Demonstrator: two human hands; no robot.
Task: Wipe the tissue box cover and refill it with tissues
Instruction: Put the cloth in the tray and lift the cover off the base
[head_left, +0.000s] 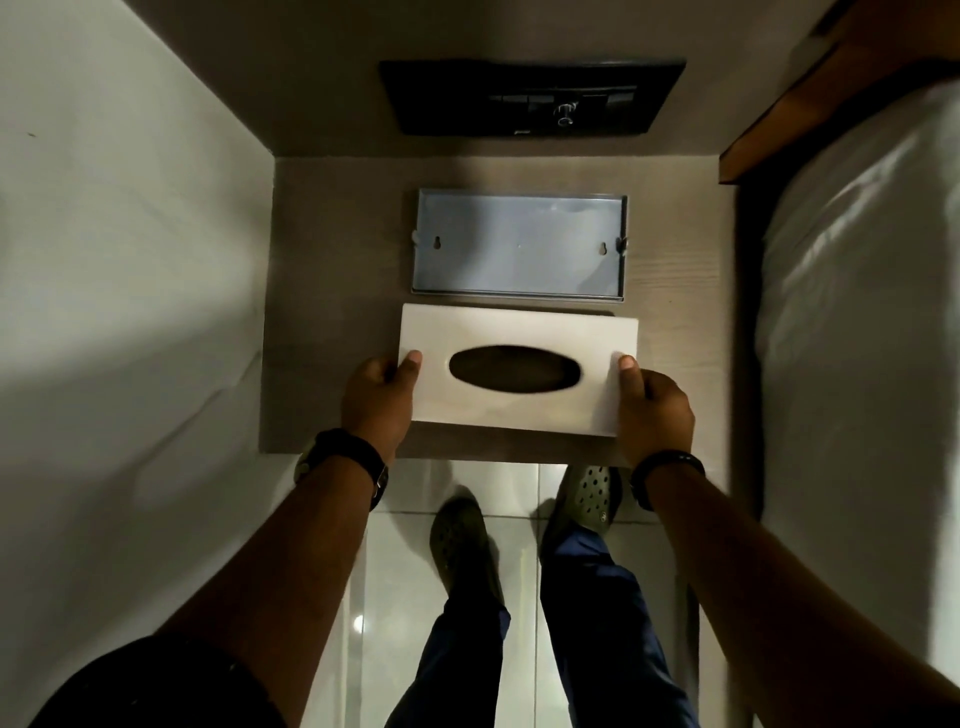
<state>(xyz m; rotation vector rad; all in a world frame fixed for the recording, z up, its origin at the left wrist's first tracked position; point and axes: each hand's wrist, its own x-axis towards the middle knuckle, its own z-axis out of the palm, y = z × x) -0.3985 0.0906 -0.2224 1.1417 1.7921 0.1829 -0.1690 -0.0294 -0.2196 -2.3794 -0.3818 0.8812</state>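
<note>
there is one tissue box cover (519, 371), pale and long, with one dark oval hole in its top. two hands hold it, one at each short end. the left hand (376, 397) grips the left end, with its thumb on top near the corner and its fingers tucked under the side. the right hand (655, 408) grips the right end the same way, thumb on top. the cover sits low over the near part of one small brown table (322, 270); i cannot tell if it rests on the table or hangs just above it. just behind the cover lies one flat metal tray (519, 244) with a raised rim, two keyhole slots, and one small clip on each short side. the tray and the cover are very near, almost edge to edge. on the wall behind the table is one dark switch panel (530, 98). each wrist has one dark band, so two bands in all. below the table are two feet in two green shoes with holes (589, 493), on a shiny tiled floor (395, 571). one white bed (857, 312) is on the right side.
</note>
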